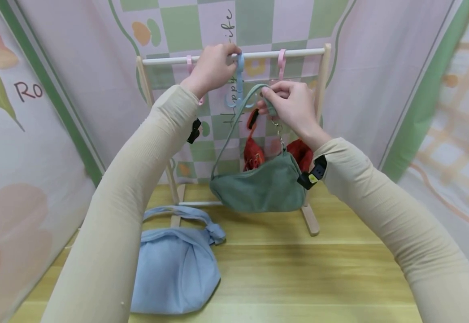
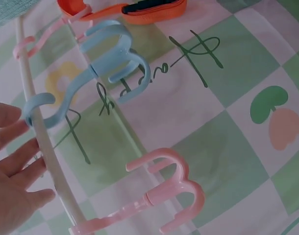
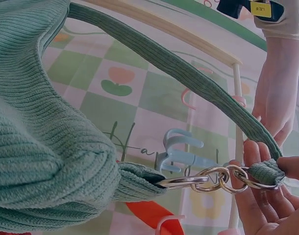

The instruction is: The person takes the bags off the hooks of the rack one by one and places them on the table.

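My right hand [image 1: 295, 107] pinches the strap of a green corduroy shoulder bag [image 1: 262, 188] between thumb and fingers. The bag hangs below, in front of the rack. Metal chain links [image 3: 223, 178] join the strap end to the bag body in the right wrist view. Up at the rack's white rod [image 2: 51, 161], my left hand [image 1: 214, 69] has its fingertips against the rod and the top of a light blue double hook [image 2: 73, 88]. Its fingers look loosely extended in the left wrist view. Nothing hangs from the blue hook's prongs.
A light blue bag [image 1: 174, 273] lies on the wooden table [image 1: 299, 278] at front left. Pink hooks [image 1: 281, 65] hang on either side of the blue one. Red bags [image 1: 254, 152] hang behind the green bag. The rack's wooden foot [image 1: 310, 220] stands at right.
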`<state>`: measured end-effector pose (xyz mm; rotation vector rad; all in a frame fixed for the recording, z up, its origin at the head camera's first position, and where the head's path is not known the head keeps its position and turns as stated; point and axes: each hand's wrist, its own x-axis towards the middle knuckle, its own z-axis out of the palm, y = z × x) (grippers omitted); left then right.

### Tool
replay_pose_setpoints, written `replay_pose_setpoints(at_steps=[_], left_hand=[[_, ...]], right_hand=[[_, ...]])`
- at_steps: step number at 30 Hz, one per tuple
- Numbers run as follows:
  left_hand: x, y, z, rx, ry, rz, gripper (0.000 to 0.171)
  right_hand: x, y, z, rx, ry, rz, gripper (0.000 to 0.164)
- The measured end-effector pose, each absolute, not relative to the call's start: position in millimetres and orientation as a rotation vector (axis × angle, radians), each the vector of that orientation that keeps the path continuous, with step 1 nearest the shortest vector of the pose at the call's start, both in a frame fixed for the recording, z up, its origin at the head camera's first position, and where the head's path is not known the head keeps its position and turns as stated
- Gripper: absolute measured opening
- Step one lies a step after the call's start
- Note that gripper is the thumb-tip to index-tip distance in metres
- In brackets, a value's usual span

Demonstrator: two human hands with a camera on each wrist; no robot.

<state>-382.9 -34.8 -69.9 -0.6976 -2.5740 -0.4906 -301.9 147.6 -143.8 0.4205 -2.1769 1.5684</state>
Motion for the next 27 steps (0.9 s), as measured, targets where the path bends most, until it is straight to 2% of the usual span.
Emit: replay_pose_setpoints(at_steps=[14,27], left_hand=[[-375,-38,-80,-0.7,-2.517,-0.504,0.041],[-358,-41,-100,-0.816,-2.395,-0.569,0.029]], right_hand=[[-292,149,-153,0.445,-2.174,1.53,0.031],[-284,154,-161,0.498,-2.182,1.457,0.033]])
